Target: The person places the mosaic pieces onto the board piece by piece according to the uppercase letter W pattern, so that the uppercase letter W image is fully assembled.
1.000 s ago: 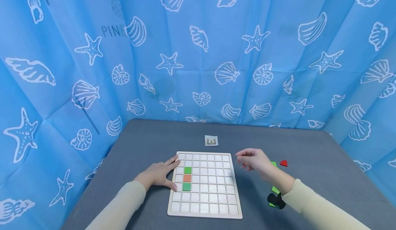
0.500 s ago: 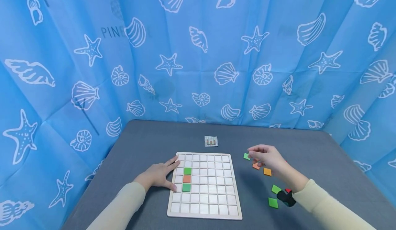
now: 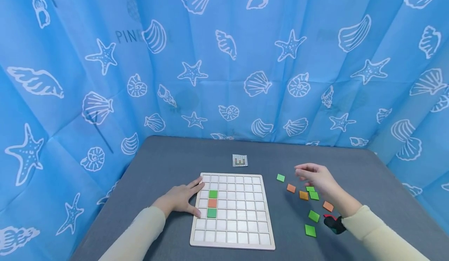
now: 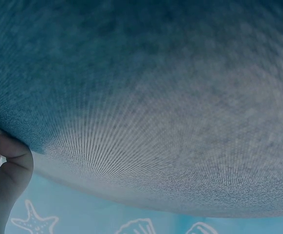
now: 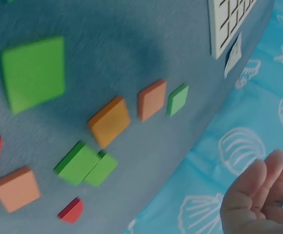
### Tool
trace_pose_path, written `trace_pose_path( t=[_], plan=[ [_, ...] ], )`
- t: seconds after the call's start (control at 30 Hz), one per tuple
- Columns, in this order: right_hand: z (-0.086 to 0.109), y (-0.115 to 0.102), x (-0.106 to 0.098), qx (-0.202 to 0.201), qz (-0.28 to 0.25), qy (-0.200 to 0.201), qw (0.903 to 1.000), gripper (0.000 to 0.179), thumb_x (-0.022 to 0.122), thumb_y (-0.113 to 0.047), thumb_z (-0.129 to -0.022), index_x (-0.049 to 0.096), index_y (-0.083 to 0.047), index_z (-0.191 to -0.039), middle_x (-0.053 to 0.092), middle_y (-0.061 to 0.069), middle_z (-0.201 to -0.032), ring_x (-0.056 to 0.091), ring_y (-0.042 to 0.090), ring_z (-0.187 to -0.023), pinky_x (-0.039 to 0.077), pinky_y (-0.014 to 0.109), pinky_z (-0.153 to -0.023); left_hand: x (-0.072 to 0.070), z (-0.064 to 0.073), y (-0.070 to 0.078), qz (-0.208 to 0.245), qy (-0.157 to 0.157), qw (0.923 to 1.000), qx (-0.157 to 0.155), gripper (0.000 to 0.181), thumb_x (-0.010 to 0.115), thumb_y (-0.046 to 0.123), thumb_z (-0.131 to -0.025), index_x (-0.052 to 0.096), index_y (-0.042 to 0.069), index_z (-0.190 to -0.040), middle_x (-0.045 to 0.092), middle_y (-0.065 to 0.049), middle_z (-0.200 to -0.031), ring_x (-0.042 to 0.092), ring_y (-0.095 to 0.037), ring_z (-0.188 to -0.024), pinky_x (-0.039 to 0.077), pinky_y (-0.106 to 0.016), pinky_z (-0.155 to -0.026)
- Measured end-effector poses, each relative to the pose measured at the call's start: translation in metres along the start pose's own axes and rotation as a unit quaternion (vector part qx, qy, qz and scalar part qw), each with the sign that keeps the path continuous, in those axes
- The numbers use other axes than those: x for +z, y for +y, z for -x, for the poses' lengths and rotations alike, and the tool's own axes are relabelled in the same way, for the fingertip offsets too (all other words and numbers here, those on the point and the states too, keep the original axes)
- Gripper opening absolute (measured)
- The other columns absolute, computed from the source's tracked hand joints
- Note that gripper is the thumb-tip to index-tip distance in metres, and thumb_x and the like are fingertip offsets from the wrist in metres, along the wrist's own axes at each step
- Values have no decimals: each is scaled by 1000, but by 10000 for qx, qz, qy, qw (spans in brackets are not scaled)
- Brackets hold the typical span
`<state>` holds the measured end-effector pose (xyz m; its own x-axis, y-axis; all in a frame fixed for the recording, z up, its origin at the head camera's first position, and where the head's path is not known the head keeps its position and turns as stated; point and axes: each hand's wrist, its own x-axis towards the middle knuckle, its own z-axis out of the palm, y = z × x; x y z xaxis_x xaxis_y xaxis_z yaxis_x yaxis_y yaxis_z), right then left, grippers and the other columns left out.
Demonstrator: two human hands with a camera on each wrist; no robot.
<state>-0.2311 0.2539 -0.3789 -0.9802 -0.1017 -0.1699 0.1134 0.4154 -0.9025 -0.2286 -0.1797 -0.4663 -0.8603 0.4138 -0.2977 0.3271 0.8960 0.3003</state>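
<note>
My left hand (image 3: 180, 197) rests on the left edge of a white gridded board (image 3: 242, 214), fingers spread along the rim. Three square tiles sit in one column of that board: a green tile (image 3: 213, 194) at the top, a salmon tile (image 3: 212, 203) in the middle, a darker green tile (image 3: 211, 213) below. Right of the board, my right hand (image 3: 317, 177) hovers above loose tiles with fingers loosely bent and nothing in them. Nearest to it are a pair of touching green tiles (image 5: 85, 163), an orange tile (image 3: 303, 195) and a salmon tile (image 3: 291, 188).
A small picture card (image 3: 240, 160) lies behind the board on the grey table (image 3: 175, 155). More green tiles (image 3: 310, 230), another salmon tile (image 3: 328, 206) and red rounded pieces (image 5: 71, 210) lie at the right. A blue shell-print curtain (image 3: 224, 77) encloses the table.
My right hand has drawn back to the right, away from the board, uncovering the loose tiles that were hidden under it. The left hand and the tiles on the board stay put.
</note>
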Motion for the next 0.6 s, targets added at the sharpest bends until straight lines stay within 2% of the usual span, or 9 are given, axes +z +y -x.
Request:
trace_pose_path(
  t=[0.23, 0.5, 0.6],
  plan=[
    [0, 8, -16, 70, 247, 278, 9993, 48, 59, -33, -98, 57, 6, -127, 63, 6, -109, 56, 13, -88, 52, 31, -74, 0, 0, 0, 1, 22, 10000, 16, 105, 74, 65, -72, 27, 24, -156, 14, 6, -162, 39, -36, -135, 36, -53, -102],
    [-4, 23, -33, 174, 267, 448, 9985, 51, 58, -36, -98, 57, 4, -128, 58, 9, -117, 56, 18, -95, 50, 36, -81, 0, 0, 1, -14, 80, 10000, -16, 105, 75, 64, -72, 27, 23, -155, 15, 5, -162, 39, -35, -135, 36, -53, -102],
    [-7, 32, -40, 144, 281, 484, 9983, 50, 59, -38, -98, 58, 2, -128, 59, 2, -113, 56, 12, -93, 48, 40, -84, -1, 0, 2, -54, 97, 9999, -73, 105, 75, 64, -71, 28, 24, -155, 15, 6, -162, 39, -35, -135, 36, -53, -101]
  ],
)
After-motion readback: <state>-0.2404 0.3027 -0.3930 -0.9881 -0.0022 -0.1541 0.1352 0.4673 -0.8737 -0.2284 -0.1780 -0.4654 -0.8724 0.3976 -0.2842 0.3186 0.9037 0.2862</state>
